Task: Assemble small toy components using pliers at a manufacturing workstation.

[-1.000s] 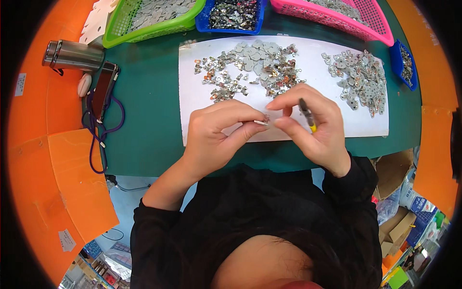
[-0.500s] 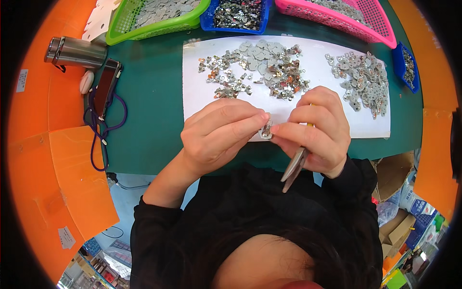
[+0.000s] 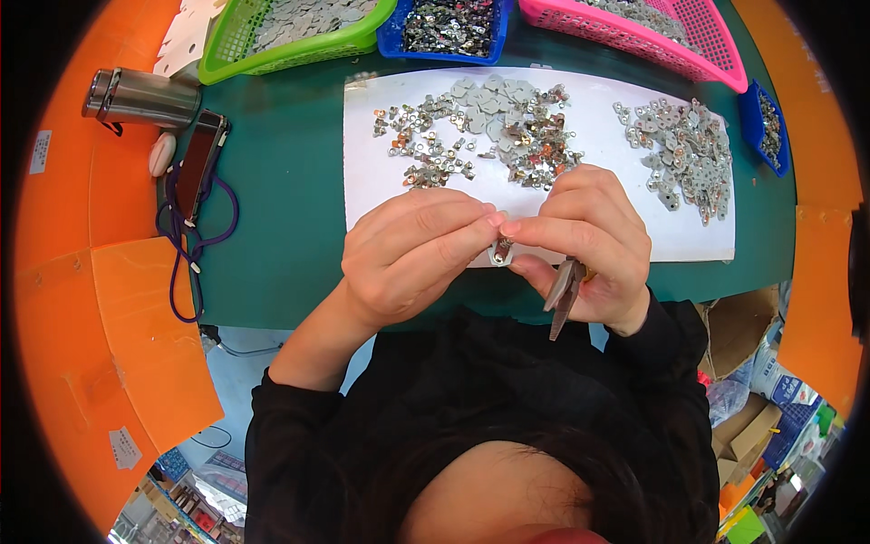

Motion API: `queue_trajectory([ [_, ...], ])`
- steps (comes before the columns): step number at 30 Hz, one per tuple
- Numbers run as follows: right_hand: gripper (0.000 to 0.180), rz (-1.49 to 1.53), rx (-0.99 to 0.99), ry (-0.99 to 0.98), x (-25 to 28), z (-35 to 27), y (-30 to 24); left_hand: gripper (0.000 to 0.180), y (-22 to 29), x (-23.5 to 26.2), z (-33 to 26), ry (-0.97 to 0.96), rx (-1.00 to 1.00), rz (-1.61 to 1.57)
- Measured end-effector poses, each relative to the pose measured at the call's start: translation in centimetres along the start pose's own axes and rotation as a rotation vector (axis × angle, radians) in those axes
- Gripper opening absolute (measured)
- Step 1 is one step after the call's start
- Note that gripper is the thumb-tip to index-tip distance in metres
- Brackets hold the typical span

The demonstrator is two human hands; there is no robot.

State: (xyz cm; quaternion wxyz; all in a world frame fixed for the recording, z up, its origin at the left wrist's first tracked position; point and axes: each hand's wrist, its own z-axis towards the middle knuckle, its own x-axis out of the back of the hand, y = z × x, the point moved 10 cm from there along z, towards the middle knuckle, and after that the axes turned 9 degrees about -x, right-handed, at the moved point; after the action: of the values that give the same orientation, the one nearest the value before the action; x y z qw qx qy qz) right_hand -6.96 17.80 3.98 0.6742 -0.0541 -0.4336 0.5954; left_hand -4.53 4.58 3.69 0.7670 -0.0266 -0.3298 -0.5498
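Nearest me, my left hand (image 3: pixel 412 249) and right hand (image 3: pixel 589 240) pinch one small silvery metal fitting (image 3: pixel 500 251) between their fingertips, over the near edge of the white sheet (image 3: pixel 598 118). My right palm also grips grey pliers (image 3: pixel 562 295). Farther off, loose metal parts (image 3: pixel 494 127) lie scattered on the sheet.

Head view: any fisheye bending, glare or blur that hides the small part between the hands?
Head view: heavy fisheye, the green table edge bows and the corners go black; lighting even, mild glare on the white sheet; the small metal part pinched by left hand and right hand is fairly sharp but tiny.

Green basket (image 3: pixel 290 41) — pink basket (image 3: pixel 662 36)
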Motion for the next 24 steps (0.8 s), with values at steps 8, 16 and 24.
queue_trajectory([
  [8,0.028,-0.008,0.014,0.039,0.4,0.1,0.1,0.026,-1.1,-0.8,-0.4,0.055,0.119,-0.106],
  [16,0.02,0.23,-0.298,0.082,-0.7,-0.4,2.6,0.014,-3.0,-1.8,-1.3,0.033,0.484,-0.278],
  [24,0.012,0.444,-0.568,0.087,-1.8,-1.4,5.1,0.015,-4.5,-4.2,-5.1,0.309,0.953,-0.876],
])
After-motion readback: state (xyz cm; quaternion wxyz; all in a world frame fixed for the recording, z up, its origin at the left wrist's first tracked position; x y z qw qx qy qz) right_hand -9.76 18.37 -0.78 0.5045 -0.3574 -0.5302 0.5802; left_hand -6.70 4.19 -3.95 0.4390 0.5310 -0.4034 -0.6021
